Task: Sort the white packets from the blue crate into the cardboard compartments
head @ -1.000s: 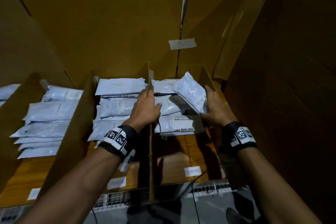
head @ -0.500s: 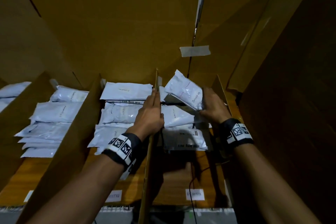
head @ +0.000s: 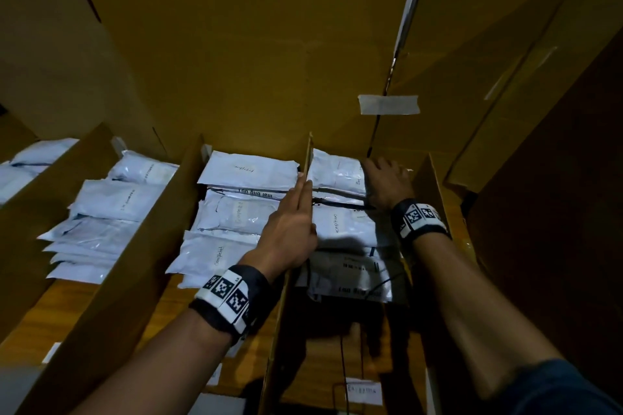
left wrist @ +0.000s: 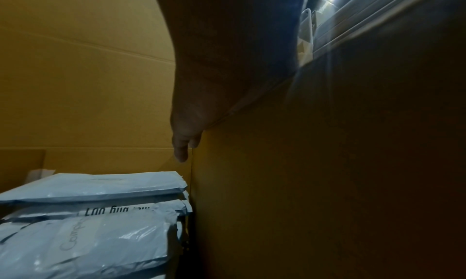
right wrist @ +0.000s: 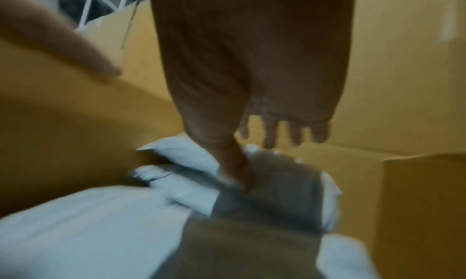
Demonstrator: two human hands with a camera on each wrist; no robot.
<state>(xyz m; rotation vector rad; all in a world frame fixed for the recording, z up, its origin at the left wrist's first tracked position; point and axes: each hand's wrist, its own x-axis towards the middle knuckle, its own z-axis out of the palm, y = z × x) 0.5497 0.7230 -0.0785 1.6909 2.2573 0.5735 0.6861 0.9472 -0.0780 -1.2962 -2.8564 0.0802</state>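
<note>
Forearms reach in from the near edge, each with a black wrist strap bearing printed square markers. Half a second ago the right hand (head: pixel 387 184) held a white packet tilted up above the pile; now that packet (head: pixel 337 173) lies flat on top of the far stack in the right-hand compartment, and the hand rests on its right end. The right wrist view shows the fingers (right wrist: pixel 297 134) spread and reaching past the packet's far edge, with the thumb pressed down on its top; that view is blurred.

The left hand (head: pixel 290 229) is where it was, laid flat against the cardboard divider (head: pixel 308 152) with its fingers straight and pressed together, their tips just short of the divider's far end. To the left of those fingers, stacked packets (head: pixel 249 172) fill the next compartment, touching the divider in the left wrist view.

Beyond the right fingertips, a little bare cardboard floor shows before the back wall (head: pixel 236 61). To their right, a narrow gap separates the packet from the side wall (head: pixel 428 178). A strip of tape (head: pixel 387 104) sits on the back wall's seam above.
</note>
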